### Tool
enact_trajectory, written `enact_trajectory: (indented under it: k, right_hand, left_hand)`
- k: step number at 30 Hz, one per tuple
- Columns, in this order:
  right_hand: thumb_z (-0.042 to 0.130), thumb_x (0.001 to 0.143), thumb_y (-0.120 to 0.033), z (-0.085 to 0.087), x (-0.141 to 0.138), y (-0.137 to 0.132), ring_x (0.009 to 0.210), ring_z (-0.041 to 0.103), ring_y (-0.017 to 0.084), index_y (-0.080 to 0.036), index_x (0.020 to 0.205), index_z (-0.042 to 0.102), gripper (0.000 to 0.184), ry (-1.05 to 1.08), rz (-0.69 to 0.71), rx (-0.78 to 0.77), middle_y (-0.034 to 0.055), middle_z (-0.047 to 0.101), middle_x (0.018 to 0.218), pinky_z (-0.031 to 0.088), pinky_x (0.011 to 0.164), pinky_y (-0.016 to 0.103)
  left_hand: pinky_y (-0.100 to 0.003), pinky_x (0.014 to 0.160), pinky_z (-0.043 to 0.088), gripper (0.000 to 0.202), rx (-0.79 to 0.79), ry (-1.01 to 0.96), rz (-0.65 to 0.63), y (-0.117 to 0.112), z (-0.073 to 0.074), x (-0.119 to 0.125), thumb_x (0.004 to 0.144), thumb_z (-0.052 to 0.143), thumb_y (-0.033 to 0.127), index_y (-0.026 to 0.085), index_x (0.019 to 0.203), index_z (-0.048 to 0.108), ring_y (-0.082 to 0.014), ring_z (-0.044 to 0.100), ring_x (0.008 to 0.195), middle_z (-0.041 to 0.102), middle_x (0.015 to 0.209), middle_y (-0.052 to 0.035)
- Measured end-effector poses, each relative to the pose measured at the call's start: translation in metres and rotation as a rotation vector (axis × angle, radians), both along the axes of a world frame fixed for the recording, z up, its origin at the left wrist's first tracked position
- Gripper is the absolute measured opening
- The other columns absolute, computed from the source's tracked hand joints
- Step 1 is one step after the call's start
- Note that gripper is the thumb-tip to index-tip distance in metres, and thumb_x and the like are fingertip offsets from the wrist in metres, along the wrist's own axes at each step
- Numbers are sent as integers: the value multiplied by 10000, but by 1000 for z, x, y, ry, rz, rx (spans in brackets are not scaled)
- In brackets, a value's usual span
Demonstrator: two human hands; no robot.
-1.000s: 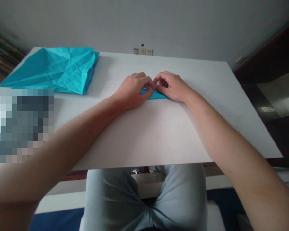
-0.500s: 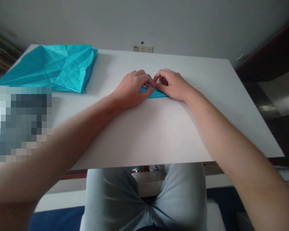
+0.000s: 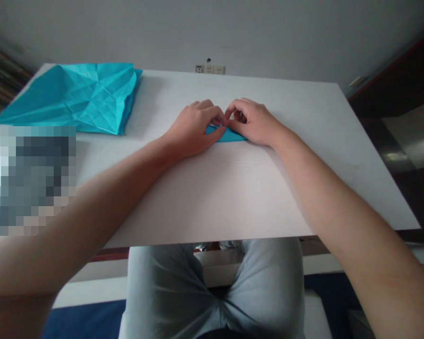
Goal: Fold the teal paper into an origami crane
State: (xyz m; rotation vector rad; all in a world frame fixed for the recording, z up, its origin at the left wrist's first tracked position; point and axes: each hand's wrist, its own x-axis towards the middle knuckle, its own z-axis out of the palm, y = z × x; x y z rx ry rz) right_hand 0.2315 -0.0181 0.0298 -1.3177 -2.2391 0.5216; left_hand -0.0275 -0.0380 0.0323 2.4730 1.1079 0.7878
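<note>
Our left hand [image 3: 192,129] and right hand [image 3: 250,123] meet in a pressed-together grip, pinching a narrow folded teal paper strip [image 3: 228,136] on the white wooden table [image 3: 233,188]; a large creased teal paper sheet [image 3: 92,96] lies well apart, far left.

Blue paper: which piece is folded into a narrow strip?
The small strip under the left hand and right hand, not the wide creased sheet off to the left.

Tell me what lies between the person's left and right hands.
A narrow folded strip of blue paper lies between the left hand and the right hand, as the head view shows.
</note>
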Motion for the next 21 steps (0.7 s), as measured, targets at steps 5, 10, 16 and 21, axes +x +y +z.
enact_trajectory:
  k: [5,10,16,21]
  right_hand:
    - [863,1098,-465,2,-1,-1,1047,698,298,-297,1215,835,208,-21,0,-2,66,818,1134,546,1059,480]
    - [860,1098,-462,4,-1,-2,1047,691,295,-295,1215,830,206,-25,-4,-7,63,817,1126,547,1067,479]
    - [855,1100,-472,4,-2,-4,1044,681,295,-290,1212,830,216,-24,-6,-10,66,803,1112,546,1043,475]
    - [840,1107,-418,4,-2,-3,1048,684,294,-292,1207,843,161,-28,-4,-7,67,811,1142,540,1049,476]
  left_hand:
    - [-562,1248,622,202,-8,12,11,0,1,0,1043,738,332,280,1176,881,-368,823,1234,889,1268,-116]
    - [-551,1242,624,212,-7,25,18,-2,2,2,1039,734,310,281,1185,885,-363,819,1234,892,1276,-116]
    - [-549,1222,634,214,-5,20,20,-2,3,2,1024,737,312,275,1174,885,-363,818,1216,886,1238,-113]
    - [-542,1224,634,207,-3,22,22,-2,3,2,1045,717,320,284,1168,879,-362,814,1235,884,1225,-114]
